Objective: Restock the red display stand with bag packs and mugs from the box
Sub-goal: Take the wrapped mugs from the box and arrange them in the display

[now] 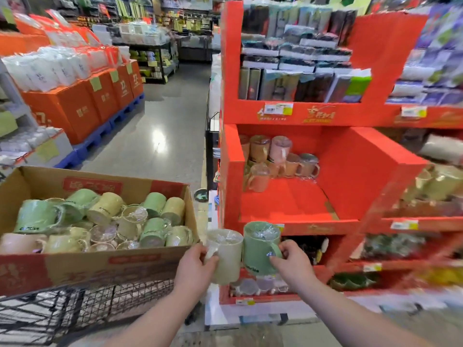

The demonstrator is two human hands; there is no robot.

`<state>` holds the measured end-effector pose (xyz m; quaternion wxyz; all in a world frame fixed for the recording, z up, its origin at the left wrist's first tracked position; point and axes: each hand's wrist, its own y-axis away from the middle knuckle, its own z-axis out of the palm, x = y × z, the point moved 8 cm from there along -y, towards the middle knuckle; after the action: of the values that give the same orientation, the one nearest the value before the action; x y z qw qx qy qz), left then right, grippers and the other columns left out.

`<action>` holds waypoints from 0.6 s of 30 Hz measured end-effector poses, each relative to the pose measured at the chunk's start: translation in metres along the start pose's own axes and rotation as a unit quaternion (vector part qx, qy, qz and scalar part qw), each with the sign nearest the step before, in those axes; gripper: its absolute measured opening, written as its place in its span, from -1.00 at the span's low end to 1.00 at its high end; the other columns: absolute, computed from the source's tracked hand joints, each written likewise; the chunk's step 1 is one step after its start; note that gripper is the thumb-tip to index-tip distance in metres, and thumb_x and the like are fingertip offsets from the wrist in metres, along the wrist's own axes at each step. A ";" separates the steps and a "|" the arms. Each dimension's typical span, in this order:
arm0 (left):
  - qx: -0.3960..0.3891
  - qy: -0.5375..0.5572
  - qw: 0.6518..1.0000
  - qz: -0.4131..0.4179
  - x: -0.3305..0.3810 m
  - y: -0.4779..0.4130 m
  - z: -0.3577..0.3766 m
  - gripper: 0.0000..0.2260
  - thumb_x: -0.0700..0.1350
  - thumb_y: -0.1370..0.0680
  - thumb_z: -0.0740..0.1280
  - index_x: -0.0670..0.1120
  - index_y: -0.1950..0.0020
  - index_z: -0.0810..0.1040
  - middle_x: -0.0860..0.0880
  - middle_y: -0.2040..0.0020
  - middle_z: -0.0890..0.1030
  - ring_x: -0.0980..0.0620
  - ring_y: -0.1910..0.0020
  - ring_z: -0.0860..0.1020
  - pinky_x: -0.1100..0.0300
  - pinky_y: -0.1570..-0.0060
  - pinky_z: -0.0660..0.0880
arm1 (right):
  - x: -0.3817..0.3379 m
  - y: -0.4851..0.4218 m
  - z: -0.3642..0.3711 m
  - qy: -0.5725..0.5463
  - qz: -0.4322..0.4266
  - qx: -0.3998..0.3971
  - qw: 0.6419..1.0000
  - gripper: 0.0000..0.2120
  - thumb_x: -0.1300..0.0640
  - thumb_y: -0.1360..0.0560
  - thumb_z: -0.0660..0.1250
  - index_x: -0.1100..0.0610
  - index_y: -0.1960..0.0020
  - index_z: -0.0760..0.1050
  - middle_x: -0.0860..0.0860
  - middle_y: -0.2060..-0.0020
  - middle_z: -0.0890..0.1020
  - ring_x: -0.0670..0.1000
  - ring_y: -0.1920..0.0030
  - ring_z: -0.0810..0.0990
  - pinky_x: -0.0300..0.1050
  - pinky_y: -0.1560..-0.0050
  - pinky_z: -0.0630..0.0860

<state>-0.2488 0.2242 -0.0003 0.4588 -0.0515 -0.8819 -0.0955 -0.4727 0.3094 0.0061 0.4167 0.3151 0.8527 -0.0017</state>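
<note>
The left hand (198, 259) grips the cream mug (226, 256), the right hand (293, 262) the green mug (259, 246) by its handle; film-wrapped, probably slippery, breakable.

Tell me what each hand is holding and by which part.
Left hand grips the cream mug at its handle side; right hand holds the green mug by its handle.

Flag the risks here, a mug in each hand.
The pale mug and green mug are held side by side; they could knock together. The right hand holds the green mug only by its handle, and the wrap looks slippery. The stacked pink mugs on the red stand could topple if bumped while loading.
</note>
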 end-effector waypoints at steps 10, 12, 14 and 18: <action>-0.012 0.004 0.999 0.034 0.074 0.028 0.082 -0.81 -0.11 -0.51 0.35 -0.04 0.23 0.37 0.01 0.30 0.44 0.10 0.33 0.38 0.24 0.37 0.27 | 0.058 -0.003 -0.091 -0.033 -0.018 0.034 0.999 -0.89 0.20 -0.51 0.31 0.12 0.04 0.37 -0.08 0.28 0.45 -0.17 0.33 0.39 -0.32 0.45 0.24; -0.007 0.006 0.999 0.039 0.084 0.029 0.089 -0.83 -0.11 -0.51 0.35 -0.05 0.21 0.38 0.01 0.30 0.40 0.10 0.36 0.35 0.29 0.41 0.25 | 0.063 -0.007 -0.100 -0.050 -0.018 0.036 0.998 -0.90 0.24 -0.50 0.31 0.15 0.04 0.38 -0.04 0.29 0.44 -0.12 0.35 0.38 -0.32 0.44 0.26; -0.007 0.009 0.999 0.037 0.092 0.025 0.096 -0.82 -0.12 -0.51 0.35 -0.05 0.22 0.37 0.00 0.30 0.40 0.09 0.37 0.35 0.32 0.41 0.29 | 0.067 -0.013 -0.106 -0.068 -0.015 0.037 0.997 -0.90 0.25 -0.50 0.31 0.17 0.06 0.38 0.00 0.29 0.44 -0.08 0.35 0.38 -0.26 0.39 0.28; -0.014 0.006 0.999 0.035 0.103 0.007 0.111 -0.85 -0.10 -0.48 0.36 -0.03 0.20 0.40 -0.04 0.21 0.51 0.00 0.24 0.48 0.09 0.22 0.43 | 0.073 -0.030 -0.117 -0.084 -0.010 0.043 0.995 -0.89 0.24 -0.49 0.33 0.17 0.08 0.38 0.02 0.30 0.44 -0.04 0.35 0.38 -0.18 0.34 0.31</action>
<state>-0.3957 0.2556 0.0225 0.4664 -0.0885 -0.8753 -0.0923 -0.6048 0.3555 0.0223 0.4728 0.3229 0.8169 -0.0693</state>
